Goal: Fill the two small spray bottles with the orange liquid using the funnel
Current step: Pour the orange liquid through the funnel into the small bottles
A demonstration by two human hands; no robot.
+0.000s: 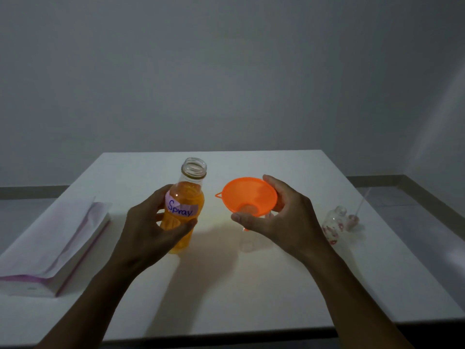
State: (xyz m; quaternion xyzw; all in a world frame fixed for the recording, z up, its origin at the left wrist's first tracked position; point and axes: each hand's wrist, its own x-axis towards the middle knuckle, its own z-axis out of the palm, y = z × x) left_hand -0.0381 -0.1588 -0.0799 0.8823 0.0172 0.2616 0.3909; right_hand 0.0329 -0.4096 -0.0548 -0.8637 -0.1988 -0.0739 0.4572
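A: Two hands busy: left (pixel 151 230) grips open bottle (pixel 185 210), upright; right fingers (pixel 241 219) hold funnel (pixel 249 196) over a small bottle (barely visible).

B: Pour pending. Next, likely: tip slowly.

My left hand (pixel 151 230): clear uncapped plastic bottle of orange liquid (pixel 185 210). My right hand (pixel 281 217): orange plastic funnel (pixel 249 196).
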